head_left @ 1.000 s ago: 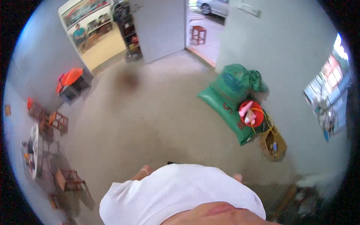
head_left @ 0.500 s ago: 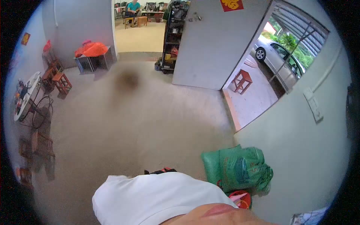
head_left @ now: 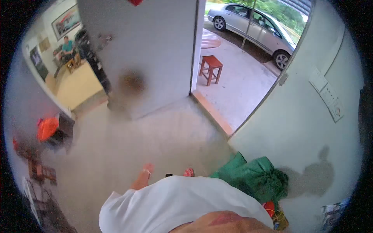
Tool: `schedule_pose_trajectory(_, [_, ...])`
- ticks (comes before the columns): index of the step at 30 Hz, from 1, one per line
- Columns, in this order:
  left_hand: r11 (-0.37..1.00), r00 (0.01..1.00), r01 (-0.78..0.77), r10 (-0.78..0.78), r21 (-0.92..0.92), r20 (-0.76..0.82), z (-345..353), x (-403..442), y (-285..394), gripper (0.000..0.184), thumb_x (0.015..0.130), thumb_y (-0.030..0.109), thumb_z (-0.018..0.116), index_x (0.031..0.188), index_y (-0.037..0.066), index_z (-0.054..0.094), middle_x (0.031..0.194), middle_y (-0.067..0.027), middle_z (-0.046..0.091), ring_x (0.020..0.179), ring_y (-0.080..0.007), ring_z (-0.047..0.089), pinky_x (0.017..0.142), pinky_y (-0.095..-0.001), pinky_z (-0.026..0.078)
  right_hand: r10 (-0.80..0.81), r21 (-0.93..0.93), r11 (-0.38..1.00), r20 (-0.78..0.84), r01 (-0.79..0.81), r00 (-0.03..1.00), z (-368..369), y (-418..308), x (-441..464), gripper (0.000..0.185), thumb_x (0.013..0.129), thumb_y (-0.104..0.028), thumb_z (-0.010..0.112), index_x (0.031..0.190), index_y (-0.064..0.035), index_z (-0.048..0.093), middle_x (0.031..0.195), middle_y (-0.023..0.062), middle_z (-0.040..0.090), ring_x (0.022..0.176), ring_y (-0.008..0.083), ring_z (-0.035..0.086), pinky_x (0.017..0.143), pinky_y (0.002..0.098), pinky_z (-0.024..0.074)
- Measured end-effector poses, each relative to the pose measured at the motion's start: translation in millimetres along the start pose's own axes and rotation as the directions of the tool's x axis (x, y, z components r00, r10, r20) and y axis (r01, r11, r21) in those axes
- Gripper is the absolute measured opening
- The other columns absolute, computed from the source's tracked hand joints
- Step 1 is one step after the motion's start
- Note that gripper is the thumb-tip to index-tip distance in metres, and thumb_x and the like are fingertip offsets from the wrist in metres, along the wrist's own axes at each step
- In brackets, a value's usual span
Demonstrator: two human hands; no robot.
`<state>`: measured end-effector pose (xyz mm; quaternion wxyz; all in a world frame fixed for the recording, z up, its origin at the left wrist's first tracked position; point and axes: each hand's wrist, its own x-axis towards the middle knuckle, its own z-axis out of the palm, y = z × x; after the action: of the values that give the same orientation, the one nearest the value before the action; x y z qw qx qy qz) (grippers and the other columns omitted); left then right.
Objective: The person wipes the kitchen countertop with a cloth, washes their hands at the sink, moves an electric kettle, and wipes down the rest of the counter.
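My left hand [head_left: 148,168] hangs low in front of the white shirt [head_left: 182,202], over the bare floor, with a band at its wrist. It is small and blurred, so its fingers cannot be made out. My right hand does not show. A foot in a red-patterned shoe [head_left: 189,172] and a dark tip beside it stick out past the shirt's hem. To the right, green sacks [head_left: 256,176] lean by the wall, and a red bucket [head_left: 269,207] is partly hidden by the shirt.
An open doorway with a low sill [head_left: 213,113] leads outside to a red stool [head_left: 211,62] and a silver car [head_left: 252,27]. The door [head_left: 155,46] stands left of it. A person [head_left: 67,46] sits in the far room. An orange cloth [head_left: 47,129] lies at left.
The view has turned toward the outer doorway, which now sits nearer the middle. My left hand has come into view again, and the foot shows past the shirt.
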<state>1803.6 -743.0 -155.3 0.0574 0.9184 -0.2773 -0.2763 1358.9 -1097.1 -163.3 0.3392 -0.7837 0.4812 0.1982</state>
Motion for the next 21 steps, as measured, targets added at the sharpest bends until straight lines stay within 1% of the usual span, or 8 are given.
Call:
schedule_pose_trajectory(3, [0.975, 0.953, 0.182, -0.144, -0.125, 0.266, -27.6, 6.8, 6.7, 0.037, 0.089, 0.032, 0.037, 0.102, 0.008, 0.063, 0.098, -0.0174, 0.063, 0.095, -0.0297, 0.060, 0.082, -0.0420, 0.046, -0.336, -0.034, 0.942, -0.082, 0.334, 0.938, -48.0, -71.0, 101.4, 0.026, 0.079, -0.030, 0.054, 0.077, -0.0047, 0.059, 0.068, 0.0178, 0.057, 0.061, 0.0325, 0.053, 0.059, 0.0446, 0.0429])
schedule_pose_trajectory(5, [0.949, 0.920, 0.275, -0.213, -0.155, 0.329, -36.6, 26.3, 25.4, 0.036, 0.087, 0.031, 0.040, 0.102, 0.008, 0.063, 0.098, -0.0169, 0.063, 0.095, -0.0298, 0.060, 0.081, -0.0417, 0.046, -0.661, -0.109, 0.740, -0.299, 0.664, 0.688, -84.3, -120.8, 181.3, 0.027, 0.078, -0.031, 0.054, 0.075, -0.0044, 0.058, 0.067, 0.0176, 0.056, 0.059, 0.0324, 0.052, 0.058, 0.0451, 0.0425])
schedule_pose_trajectory(11, [0.925, 0.883, 0.346, -0.264, -0.158, 0.389, -78.2, 169.6, 75.0, 0.033, 0.084, 0.030, 0.047, 0.101, 0.006, 0.063, 0.099, -0.0154, 0.063, 0.093, -0.0299, 0.060, 0.081, -0.0407, 0.047, -0.588, 0.050, 0.769, -0.338, 0.638, 0.735, -253.3, -311.3, 284.6, 0.021, 0.076, -0.022, 0.054, 0.081, -0.0036, 0.060, 0.072, 0.0183, 0.060, 0.069, 0.0349, 0.058, 0.061, 0.0433, 0.0450])
schedule_pose_trajectory(13, [0.954, 0.897, 0.277, -0.212, -0.117, 0.389, -115.8, 259.6, 104.9, 0.033, 0.082, 0.030, 0.050, 0.100, 0.006, 0.063, 0.099, -0.0149, 0.063, 0.093, -0.0300, 0.060, 0.081, -0.0404, 0.047, -0.532, 0.397, 0.758, -0.084, 0.518, 0.842, -190.3, -226.3, 471.6, 0.018, 0.075, -0.017, 0.057, 0.088, -0.0060, 0.062, 0.071, 0.0119, 0.058, 0.069, 0.0262, 0.058, 0.055, 0.0396, 0.0444])
schedule_pose_trajectory(16, [0.985, 0.922, 0.162, -0.133, -0.050, 0.362, -187.1, 392.3, 167.9, 0.032, 0.080, 0.029, 0.053, 0.100, 0.005, 0.063, 0.100, -0.0142, 0.064, 0.092, -0.0301, 0.060, 0.081, -0.0399, 0.047, -0.242, 0.835, 0.508, -0.098, 0.212, 0.965, -225.9, -168.8, 450.0, 0.025, 0.072, -0.026, 0.065, 0.083, -0.0029, 0.064, 0.076, 0.0125, 0.063, 0.069, 0.0273, 0.060, 0.060, 0.0392, 0.0473])
schedule_pose_trajectory(17, [0.992, 0.935, 0.119, -0.098, -0.041, 0.340, -214.0, 437.8, 195.7, 0.032, 0.080, 0.029, 0.055, 0.100, 0.005, 0.063, 0.100, -0.0140, 0.064, 0.092, -0.0301, 0.060, 0.081, -0.0398, 0.047, -0.014, 0.477, 0.879, -0.010, 0.017, 1.000, -250.4, -161.5, 452.0, 0.031, 0.070, -0.028, 0.068, 0.087, -0.0031, 0.065, 0.080, 0.0124, 0.065, 0.073, 0.0259, 0.061, 0.064, 0.0375, 0.0489])
schedule_pose_trajectory(18, [0.996, 0.953, 0.078, -0.065, -0.033, 0.295, -237.2, 491.1, 225.7, 0.032, 0.079, 0.029, 0.056, 0.099, 0.005, 0.064, 0.100, -0.0137, 0.064, 0.092, -0.0302, 0.060, 0.080, -0.0396, 0.047, 0.215, -0.014, 0.977, 0.079, -0.215, 0.973, -304.1, -186.5, 427.7, 0.036, 0.068, -0.031, 0.071, 0.091, -0.0033, 0.066, 0.084, 0.0122, 0.066, 0.076, 0.0244, 0.063, 0.068, 0.0358, 0.0504])
schedule_pose_trajectory(21, [0.996, 0.990, -0.024, 0.036, -0.088, 0.137, -306.5, 640.1, 330.3, 0.032, 0.077, 0.028, 0.060, 0.099, 0.004, 0.064, 0.100, -0.0130, 0.064, 0.091, -0.0303, 0.060, 0.080, -0.0391, 0.048, 0.429, 0.489, 0.827, -0.227, -0.278, 0.875, -382.1, -178.2, 402.3, 0.020, 0.073, -0.020, 0.064, 0.083, -0.0027, 0.068, 0.073, 0.0112, 0.066, 0.063, 0.0196, 0.062, 0.059, 0.0340, 0.0500])
